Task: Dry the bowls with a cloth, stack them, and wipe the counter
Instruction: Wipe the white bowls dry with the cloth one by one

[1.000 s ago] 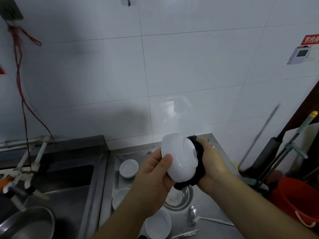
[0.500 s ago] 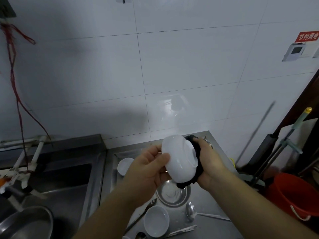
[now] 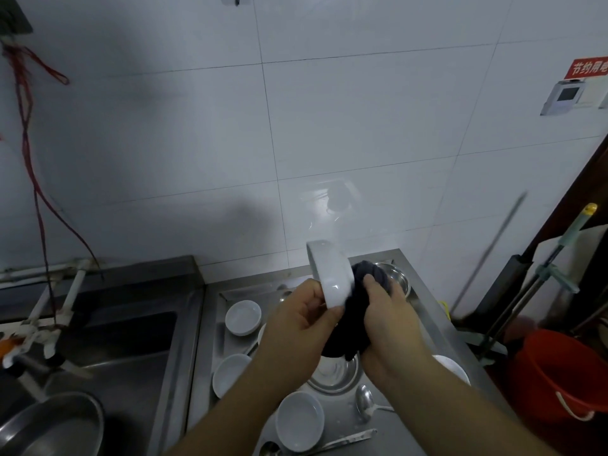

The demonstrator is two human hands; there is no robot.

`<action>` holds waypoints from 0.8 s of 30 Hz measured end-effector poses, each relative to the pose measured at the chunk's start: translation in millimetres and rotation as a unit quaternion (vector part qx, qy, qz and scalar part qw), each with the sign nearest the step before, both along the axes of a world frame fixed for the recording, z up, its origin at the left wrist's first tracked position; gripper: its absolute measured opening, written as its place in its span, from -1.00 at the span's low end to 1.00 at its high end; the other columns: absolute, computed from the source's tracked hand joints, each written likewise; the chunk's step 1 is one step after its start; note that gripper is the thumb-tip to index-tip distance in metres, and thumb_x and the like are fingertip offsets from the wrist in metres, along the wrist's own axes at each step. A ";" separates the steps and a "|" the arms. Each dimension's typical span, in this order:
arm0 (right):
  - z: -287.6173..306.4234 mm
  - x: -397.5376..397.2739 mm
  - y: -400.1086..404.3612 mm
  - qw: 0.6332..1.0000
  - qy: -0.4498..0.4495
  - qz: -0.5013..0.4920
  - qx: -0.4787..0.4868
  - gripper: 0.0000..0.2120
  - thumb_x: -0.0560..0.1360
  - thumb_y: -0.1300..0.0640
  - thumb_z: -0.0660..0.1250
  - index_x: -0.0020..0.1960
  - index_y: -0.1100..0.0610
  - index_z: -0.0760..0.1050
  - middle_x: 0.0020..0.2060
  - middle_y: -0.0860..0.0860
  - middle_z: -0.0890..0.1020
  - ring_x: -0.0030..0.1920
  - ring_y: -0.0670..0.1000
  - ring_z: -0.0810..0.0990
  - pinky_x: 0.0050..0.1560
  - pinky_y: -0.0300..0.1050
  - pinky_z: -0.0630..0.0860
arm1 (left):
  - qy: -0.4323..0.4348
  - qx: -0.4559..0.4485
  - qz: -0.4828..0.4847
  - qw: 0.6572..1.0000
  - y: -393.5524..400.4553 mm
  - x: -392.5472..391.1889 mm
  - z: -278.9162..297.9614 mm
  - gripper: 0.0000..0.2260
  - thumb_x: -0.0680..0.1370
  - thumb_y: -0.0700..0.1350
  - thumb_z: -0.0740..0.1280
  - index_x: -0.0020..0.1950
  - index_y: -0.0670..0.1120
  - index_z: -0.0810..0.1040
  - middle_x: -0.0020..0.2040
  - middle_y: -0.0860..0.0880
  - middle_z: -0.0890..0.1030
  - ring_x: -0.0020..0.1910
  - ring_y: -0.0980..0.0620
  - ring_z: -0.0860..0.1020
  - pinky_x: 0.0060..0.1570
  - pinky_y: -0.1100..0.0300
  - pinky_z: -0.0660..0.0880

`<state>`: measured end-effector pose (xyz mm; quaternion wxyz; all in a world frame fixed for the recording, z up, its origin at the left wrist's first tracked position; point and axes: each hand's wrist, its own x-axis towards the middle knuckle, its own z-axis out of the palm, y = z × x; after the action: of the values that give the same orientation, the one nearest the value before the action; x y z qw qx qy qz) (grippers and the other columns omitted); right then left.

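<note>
From the head camera, the left hand (image 3: 301,319) grips a white bowl (image 3: 330,278) by its lower rim, fingers curled round the edge, holding it on edge above the steel counter (image 3: 424,311). The right hand (image 3: 390,319) is closed around a dark cloth (image 3: 357,304) bunched against the bowl's open side, thumb on top of the fabric. Below the hands, on the counter, sit more white bowls: one near the back left (image 3: 243,316), one further forward (image 3: 230,373), one at the front (image 3: 299,419), and one partly hidden behind the right forearm (image 3: 452,366). A metal bowl (image 3: 396,278) stands behind the cloth, a metal dish (image 3: 335,373) lies under the wrists, and a spoon (image 3: 365,401) rests beside it. A sink (image 3: 115,350) is to the left, a red bucket (image 3: 559,376) to the right.
</note>
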<state>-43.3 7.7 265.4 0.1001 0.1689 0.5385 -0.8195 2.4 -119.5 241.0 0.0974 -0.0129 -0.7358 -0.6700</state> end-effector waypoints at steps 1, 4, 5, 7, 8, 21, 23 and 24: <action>-0.9 2.6 -0.9 0.999 0.040 -0.001 0.031 -0.84 0.70 0.06 0.29 0.17 -0.18 0.57 -0.09 -0.07 0.75 0.01 0.05 0.75 0.13 0.19 0.69 | 0.002 0.001 -0.001 1.000 -0.7 -0.8 1.0 -0.79 0.66 -0.17 0.41 0.27 0.05 0.64 0.17 0.02 0.75 0.21 0.00 0.70 0.23 0.02 0.64; -0.6 2.3 1.0 0.984 0.142 0.011 0.104 -0.79 0.68 0.02 0.30 0.19 -0.29 0.57 -0.04 -0.19 0.74 -0.02 -0.09 0.74 0.06 0.08 0.70 | -0.002 -0.011 -0.017 1.000 -2.0 2.2 2.9 -0.79 0.65 -0.15 0.41 0.26 0.07 0.63 0.16 0.02 0.75 0.19 0.00 0.71 0.23 -0.01 0.64; 0.0 -2.2 2.3 0.980 0.161 0.018 0.113 -0.78 0.68 0.02 0.29 0.18 -0.30 0.57 -0.01 -0.18 0.73 0.00 -0.07 0.74 0.05 0.08 0.69 | -0.007 -0.020 -0.025 0.999 -2.3 4.1 2.4 -0.80 0.64 -0.12 0.41 0.24 0.09 0.64 0.14 0.01 0.75 0.16 -0.01 0.72 0.22 -0.04 0.65; 1.3 -13.2 4.3 0.976 0.175 0.030 0.130 -0.79 0.67 0.03 0.29 0.16 -0.28 0.57 -0.02 -0.17 0.73 0.04 0.00 0.73 0.03 0.11 0.68 | -0.025 -0.056 -0.037 0.997 -2.0 8.2 0.8 -0.82 0.62 -0.07 0.40 0.20 0.12 0.63 0.11 0.03 0.75 0.14 0.00 0.72 0.22 -0.08 0.64; 1.4 -17.7 5.1 0.976 0.169 0.033 0.135 -0.80 0.67 0.03 0.29 0.14 -0.27 0.58 -0.06 -0.17 0.73 0.03 0.02 0.73 0.02 0.11 0.68 | -0.034 -0.080 -0.039 0.995 -1.8 9.4 -0.1 -0.83 0.61 -0.05 0.39 0.19 0.13 0.63 0.10 0.04 0.75 0.13 0.01 0.71 0.22 -0.09 0.63; -28.4 -18.4 17.3 0.983 0.123 0.111 0.082 -0.50 0.23 -0.16 0.66 0.11 -0.19 0.58 -0.11 -0.11 0.75 -0.14 -0.02 0.78 -0.28 -0.09 0.70 | 0.005 -0.451 -0.047 0.891 -9.3 -0.8 -3.5 -0.94 0.71 0.01 0.24 0.08 0.09 0.38 -0.03 0.05 0.66 -0.13 0.08 0.60 -0.13 0.23 0.53; -31.5 -21.6 19.5 0.987 0.104 0.094 0.076 -0.40 0.16 -0.14 0.68 0.15 -0.11 0.58 -0.10 -0.03 0.76 -0.13 0.06 0.79 -0.26 -0.01 0.71 | 0.030 -0.463 -0.049 0.884 -7.0 -3.8 -7.8 -0.96 0.71 0.00 0.22 0.12 0.08 0.39 -0.03 0.06 0.65 -0.18 0.10 0.53 -0.18 0.26 0.43; -32.8 -22.9 20.6 0.990 0.095 0.082 0.072 -0.37 0.14 -0.14 0.68 0.16 -0.09 0.58 -0.09 -0.01 0.76 -0.13 0.08 0.79 -0.26 0.01 0.71 | 0.041 -0.469 -0.049 0.881 -6.0 -5.3 -9.6 -0.95 0.70 0.01 0.22 0.14 0.08 0.40 -0.03 0.07 0.65 -0.19 0.11 0.50 -0.21 0.28 0.37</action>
<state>-66.2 28.3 232.6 0.1032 0.0527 0.6150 -0.7799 -2.9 -125.4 231.3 0.0767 -0.1205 -0.9579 -0.2492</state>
